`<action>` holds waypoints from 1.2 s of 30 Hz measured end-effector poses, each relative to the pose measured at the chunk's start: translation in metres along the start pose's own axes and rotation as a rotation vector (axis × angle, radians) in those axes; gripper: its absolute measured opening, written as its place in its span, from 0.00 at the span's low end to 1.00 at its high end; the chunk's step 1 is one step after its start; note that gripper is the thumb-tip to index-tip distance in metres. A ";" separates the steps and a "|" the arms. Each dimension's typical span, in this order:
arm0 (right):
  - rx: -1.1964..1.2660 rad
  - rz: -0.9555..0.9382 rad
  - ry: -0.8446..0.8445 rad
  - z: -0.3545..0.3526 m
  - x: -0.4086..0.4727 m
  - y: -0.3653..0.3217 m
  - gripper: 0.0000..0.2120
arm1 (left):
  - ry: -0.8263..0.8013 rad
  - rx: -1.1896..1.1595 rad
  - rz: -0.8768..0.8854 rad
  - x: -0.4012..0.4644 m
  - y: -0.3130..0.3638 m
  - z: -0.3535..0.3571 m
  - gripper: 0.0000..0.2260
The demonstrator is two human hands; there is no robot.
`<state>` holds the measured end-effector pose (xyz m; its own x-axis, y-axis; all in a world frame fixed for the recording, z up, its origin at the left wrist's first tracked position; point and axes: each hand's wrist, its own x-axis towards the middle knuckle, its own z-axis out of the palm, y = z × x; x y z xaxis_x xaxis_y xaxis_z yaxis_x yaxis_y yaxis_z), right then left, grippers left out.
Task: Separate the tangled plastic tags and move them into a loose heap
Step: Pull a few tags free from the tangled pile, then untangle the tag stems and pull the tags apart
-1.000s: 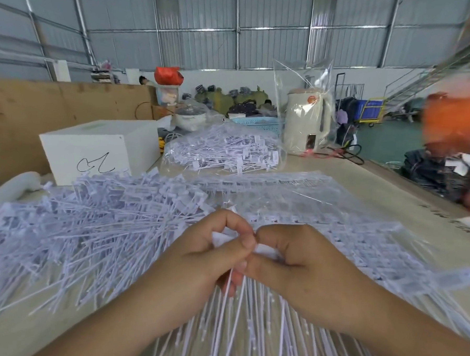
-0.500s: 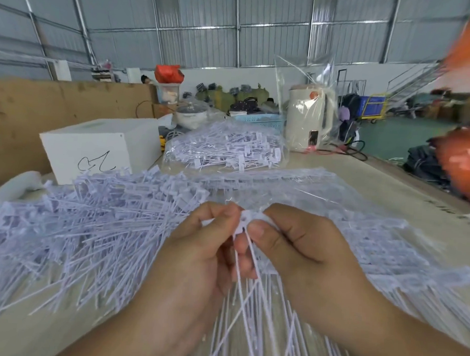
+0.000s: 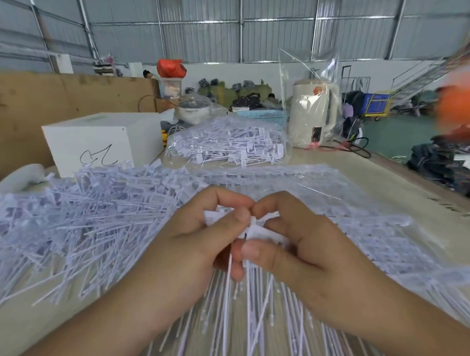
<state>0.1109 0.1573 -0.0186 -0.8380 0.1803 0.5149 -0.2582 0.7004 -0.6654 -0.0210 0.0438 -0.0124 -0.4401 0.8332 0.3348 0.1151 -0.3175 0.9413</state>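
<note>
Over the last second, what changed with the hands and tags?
Both hands, left and right, kept pinching the bunch of tags but lifted it slightly and began prying the white tag heads apart; the stems now hang more spread out. The loose heap, white box and bagged tags stayed put.

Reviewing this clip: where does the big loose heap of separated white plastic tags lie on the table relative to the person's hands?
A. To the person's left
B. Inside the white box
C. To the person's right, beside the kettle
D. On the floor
A. The loose heap of tags spreads over the table left of the left hand, while both hands pinch a white tag bundle with the right hand.
</note>
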 end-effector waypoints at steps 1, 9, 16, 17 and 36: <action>-0.023 -0.008 0.016 0.000 0.000 0.000 0.11 | -0.016 0.012 -0.011 0.000 0.001 -0.001 0.04; 0.031 0.003 0.066 0.003 0.000 0.000 0.13 | -0.109 0.167 -0.035 -0.004 -0.007 -0.002 0.15; -0.060 0.061 0.044 0.004 -0.001 0.000 0.14 | -0.098 0.079 -0.066 -0.004 -0.004 0.004 0.07; -0.069 0.062 0.017 0.004 -0.001 0.000 0.15 | -0.093 0.044 -0.083 -0.003 -0.003 0.004 0.05; -0.317 0.121 0.088 -0.007 0.003 -0.008 0.17 | 0.042 -0.163 -0.072 0.001 0.000 0.006 0.07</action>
<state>0.1137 0.1570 -0.0080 -0.8052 0.3246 0.4963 0.0142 0.8472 -0.5311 -0.0162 0.0478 -0.0121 -0.4791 0.8380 0.2613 -0.0628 -0.3297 0.9420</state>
